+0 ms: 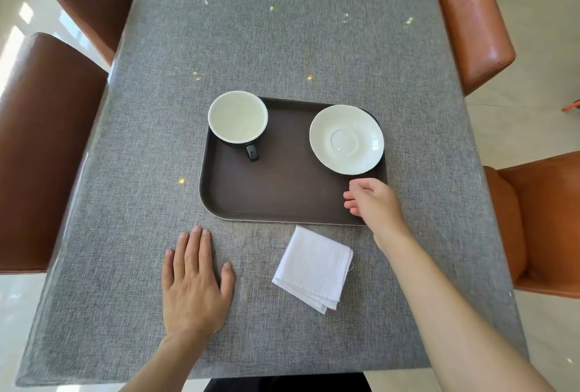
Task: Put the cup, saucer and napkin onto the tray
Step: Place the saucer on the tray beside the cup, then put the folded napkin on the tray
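Observation:
A dark brown tray lies on the grey table. A cup, white inside and black outside with a black handle, stands in the tray's far left corner. A white saucer rests in the far right corner. A folded white napkin lies on the tablecloth just in front of the tray. My right hand hovers over the tray's near right corner, fingers loosely curled, holding nothing. My left hand lies flat on the cloth, left of the napkin, fingers apart.
Brown leather chairs stand along the left side, and orange ones along the right. The grey tablecloth stretches beyond the tray. The table's near edge runs just under my forearms.

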